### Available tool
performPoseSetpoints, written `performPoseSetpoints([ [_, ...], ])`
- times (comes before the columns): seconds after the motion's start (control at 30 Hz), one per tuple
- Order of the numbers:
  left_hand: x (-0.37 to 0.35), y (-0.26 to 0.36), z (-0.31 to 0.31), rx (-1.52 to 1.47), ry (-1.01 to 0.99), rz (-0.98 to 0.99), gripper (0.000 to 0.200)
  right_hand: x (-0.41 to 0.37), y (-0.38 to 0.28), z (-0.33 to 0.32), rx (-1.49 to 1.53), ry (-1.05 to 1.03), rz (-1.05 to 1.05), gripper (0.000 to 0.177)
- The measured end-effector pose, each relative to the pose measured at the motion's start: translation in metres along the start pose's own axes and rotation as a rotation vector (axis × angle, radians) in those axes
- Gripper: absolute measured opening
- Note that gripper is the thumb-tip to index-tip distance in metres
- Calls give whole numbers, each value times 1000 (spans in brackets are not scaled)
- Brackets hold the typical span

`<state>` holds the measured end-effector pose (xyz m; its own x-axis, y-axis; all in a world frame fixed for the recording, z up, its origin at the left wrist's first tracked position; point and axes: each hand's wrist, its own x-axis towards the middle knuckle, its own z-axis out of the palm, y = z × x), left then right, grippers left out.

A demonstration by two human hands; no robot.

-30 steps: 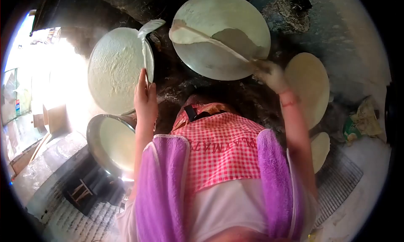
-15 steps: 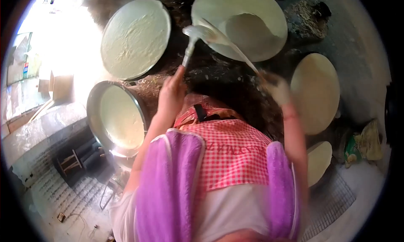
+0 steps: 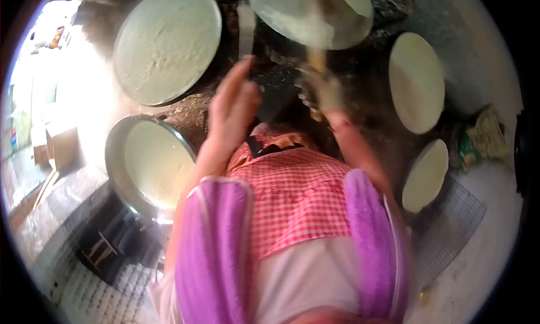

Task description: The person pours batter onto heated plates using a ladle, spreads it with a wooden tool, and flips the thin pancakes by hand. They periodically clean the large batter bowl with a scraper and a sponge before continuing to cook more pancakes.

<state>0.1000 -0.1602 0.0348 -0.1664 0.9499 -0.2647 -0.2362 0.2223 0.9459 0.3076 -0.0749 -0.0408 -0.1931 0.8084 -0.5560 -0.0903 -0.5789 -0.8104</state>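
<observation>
My left hand (image 3: 233, 101) is closed around the pale handle (image 3: 246, 31) of a ladle that points upward, its head running out of the top of the view. A long flat spatula with a wooden handle (image 3: 316, 59) is in my right hand (image 3: 326, 92); motion smears both. The spatula's blade (image 3: 315, 25) lies over a large round griddle (image 3: 275, 11) coated in pale batter, with a darker bare patch. Another round griddle (image 3: 166, 48), covered in bubbly pale batter, stands left of my left hand. Below it is a metal bowl (image 3: 114, 155) of creamy batter.
At the right are two more pale round surfaces, a larger one (image 3: 417, 82) and a smaller one (image 3: 426, 176). A wire rack (image 3: 453, 228) and a crumpled green packet (image 3: 469, 146) lie beyond them. A cardboard box (image 3: 62, 144) stands at the left.
My two hands have drawn apart from the crossed tools; ladle and spatula now point upward side by side. My right hand has moved left and up. The view has shifted.
</observation>
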Motion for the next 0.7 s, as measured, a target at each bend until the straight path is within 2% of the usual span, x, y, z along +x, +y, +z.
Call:
performPoseSetpoints([
  [0.03, -4, 6, -10, -67, 75, -9, 43, 18, 7, 18, -88, -43, 17, 22],
  [0.07, -5, 4, -26, 11, 143, 78, 44, 32, 10, 37, -56, -103, 27, 23],
  [0.1, -12, 9, -35, -37, 233, 44, 43, 45, 14, 55, -24, -167, 39, 23],
  [0.17, -25, 1, -64, -123, 337, 45, 40, 70, 40, 73, 194, -177, 2, 24],
  [0.2, -31, -4, -77, -117, 362, 77, 39, 77, 61, 69, 321, -201, -28, 25],
  [0.23, -38, -10, -89, -108, 386, 105, 38, 72, 75, 58, 325, -182, -28, 25],
  [0.27, -44, -15, -98, -108, 368, 94, 38, 56, 85, 41, 314, -158, -52, 25],
  [0.33, -55, -24, -110, -162, 516, 42, 36, 11, 79, 14, 178, -7, -2, 25],
  [0.4, -63, -31, -116, -183, 504, 26, 35, -33, 25, 1, -178, 243, 126, 27],
  [0.47, -64, -28, -112, -185, 536, 6, 35, -43, 8, -37, -386, 300, 162, 31],
  [0.53, -63, -26, -106, -212, 520, 21, 36, -13, 17, -96, -322, 199, 108, 34],
  [0.6, -63, -27, -100, -255, 484, 70, 36, 37, 27, -163, -1198, 107, -234, 40],
  [0.63, -63, -24, -92, -247, 476, 80, 36, 61, 32, -196, -1579, 180, -437, 44],
  [0.67, -64, -19, -82, -249, 497, 98, 36, 69, 16, -190, -1019, 265, -108, 38],
  [0.7, -65, -15, -73, -247, 517, 121, 36, 69, 7, -184, -716, 264, 44, 35],
])
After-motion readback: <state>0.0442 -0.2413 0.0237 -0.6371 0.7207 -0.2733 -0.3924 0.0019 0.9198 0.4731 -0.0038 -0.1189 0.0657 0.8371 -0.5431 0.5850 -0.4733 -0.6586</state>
